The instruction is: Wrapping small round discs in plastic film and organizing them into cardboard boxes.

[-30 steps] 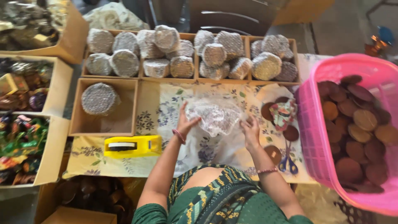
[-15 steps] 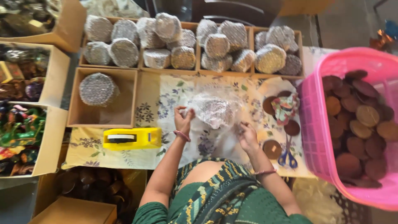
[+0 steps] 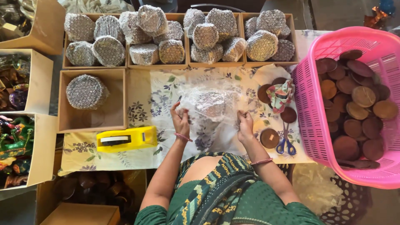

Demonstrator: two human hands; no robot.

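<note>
Both hands have drawn a little apart since a moment ago, spreading the bubble wrap sheet (image 3: 210, 104) wider across the flowered cloth (image 3: 158, 89). Now the left hand (image 3: 181, 120) pinches the sheet's near-left edge between thumb and curled fingers, and the right hand (image 3: 245, 125) grips the near-right edge the same way, fingers closed on the plastic. Between the two hands, slightly farther out, a round stack (image 3: 211, 104) lies under the wrap, seen only dimly through it.

Left of the left hand and a little nearer the body, a yellow tape dispenser (image 3: 127, 138) rests on the cloth. Farther left, a cardboard box (image 3: 92, 121) holds one wrapped bundle (image 3: 86, 91). Beyond both hands a row of boxes (image 3: 179, 64) is filled with more wrapped bundles.

Just right of the right hand a brown disc (image 3: 269, 138) lies flat, with blue-handled scissors (image 3: 286, 143) beside it. More discs and a crumpled patterned rag (image 3: 280, 95) lie beyond them. Farther right, a pink basket (image 3: 308, 121) holds many brown discs.
</note>
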